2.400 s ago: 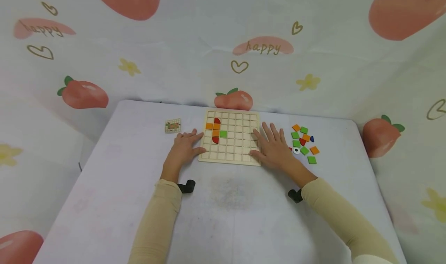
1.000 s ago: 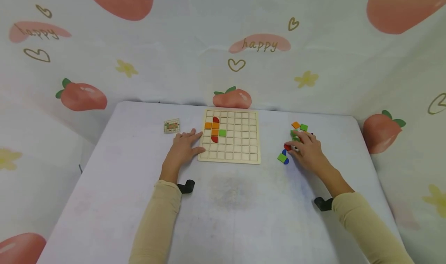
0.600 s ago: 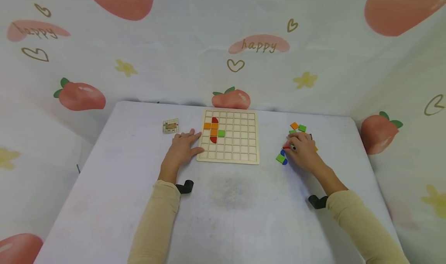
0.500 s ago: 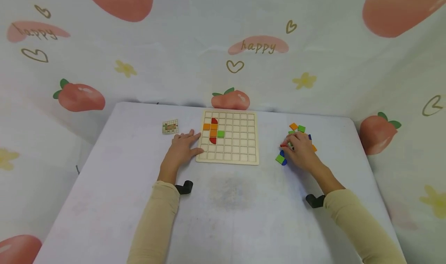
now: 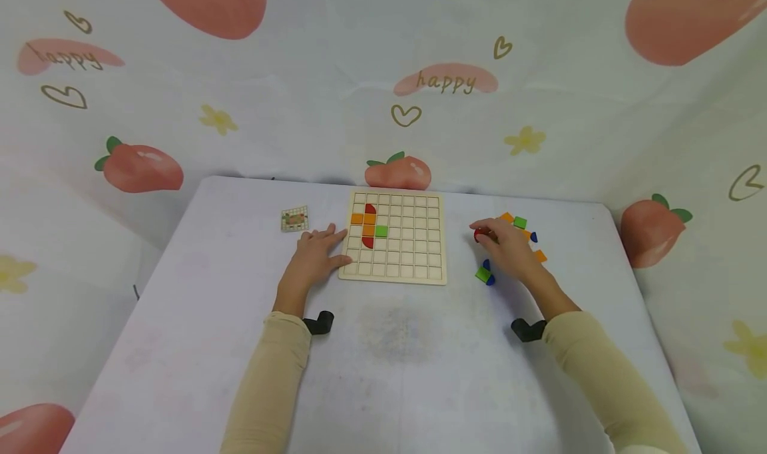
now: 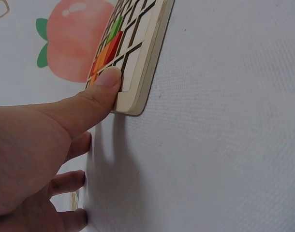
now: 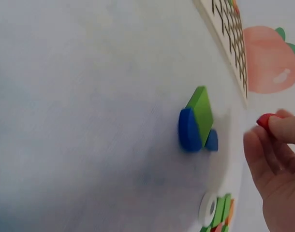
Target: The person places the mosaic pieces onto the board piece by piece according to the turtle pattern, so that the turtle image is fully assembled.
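My left hand [image 5: 308,257] lies beside the wooden grid board [image 5: 413,254], its thumb pressing on the board's rim and its other fingertips on the table. On the board sit orange tiles [image 5: 369,225], a green tile [image 5: 381,231] and two red rounded tiles [image 5: 368,242]. Over the table to the board's right, my right hand [image 5: 511,249] pinches another red rounded tile [image 7: 266,120] between thumb and fingers. Below that hand lie a green square tile [image 7: 201,113] and two blue rounded tiles [image 7: 188,130].
More loose tiles lie right of the board, partly hidden by my hand, among them a green tile [image 5: 520,222], an orange tile [image 5: 540,255] and a white ring-shaped piece [image 7: 208,209]. A small pattern card [image 5: 295,219] lies left of the board.
My right hand left the board, reached the loose tiles and took a red rounded tile. It now carries this up and leftward. The left hand has stayed at the board's edge.
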Demonstrator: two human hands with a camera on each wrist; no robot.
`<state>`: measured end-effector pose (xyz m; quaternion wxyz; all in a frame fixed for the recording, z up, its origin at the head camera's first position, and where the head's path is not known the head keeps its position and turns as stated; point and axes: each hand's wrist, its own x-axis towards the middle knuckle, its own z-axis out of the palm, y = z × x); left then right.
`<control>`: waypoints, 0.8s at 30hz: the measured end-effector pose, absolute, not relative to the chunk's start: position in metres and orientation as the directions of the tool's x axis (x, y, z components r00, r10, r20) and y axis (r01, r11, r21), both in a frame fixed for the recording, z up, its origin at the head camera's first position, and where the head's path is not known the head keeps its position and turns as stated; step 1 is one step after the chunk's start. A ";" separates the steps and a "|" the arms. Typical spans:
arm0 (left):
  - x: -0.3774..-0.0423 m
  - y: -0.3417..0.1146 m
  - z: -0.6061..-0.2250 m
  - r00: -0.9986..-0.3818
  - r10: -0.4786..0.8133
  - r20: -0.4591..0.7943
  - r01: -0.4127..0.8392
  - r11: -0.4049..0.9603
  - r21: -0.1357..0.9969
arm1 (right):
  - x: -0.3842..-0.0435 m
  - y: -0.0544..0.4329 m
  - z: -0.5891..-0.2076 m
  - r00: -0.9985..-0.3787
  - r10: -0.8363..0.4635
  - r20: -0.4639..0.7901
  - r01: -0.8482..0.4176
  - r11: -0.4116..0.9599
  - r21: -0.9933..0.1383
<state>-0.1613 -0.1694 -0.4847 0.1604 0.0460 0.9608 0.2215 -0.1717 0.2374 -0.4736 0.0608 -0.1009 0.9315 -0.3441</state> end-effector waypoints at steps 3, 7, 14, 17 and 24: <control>-0.161 -0.169 -0.484 -0.945 0.159 -0.286 0.017 0.897 0.443 | -0.176 0.231 -0.473 -0.975 -0.202 -0.095 -0.084 0.725 -0.684; -0.161 -0.170 -0.485 -0.946 0.159 -0.283 0.015 0.893 0.450 | -0.184 0.221 -0.473 -0.972 -0.184 -0.148 -0.019 0.685 -0.728; -0.161 -0.170 -0.484 -0.947 0.160 -0.278 0.017 0.891 0.455 | -0.196 0.197 -0.478 -0.973 -0.190 -0.130 -0.021 0.634 -0.773; -0.161 -0.170 -0.484 -0.946 0.158 -0.282 0.012 0.889 0.458 | -0.201 0.186 -0.480 -0.971 -0.192 -0.141 -0.008 0.617 -0.787; -0.160 -0.170 -0.483 -0.947 0.154 -0.282 0.006 0.886 0.464 | -0.209 0.159 -0.485 -0.969 -0.205 -0.141 -0.001 0.569 -0.822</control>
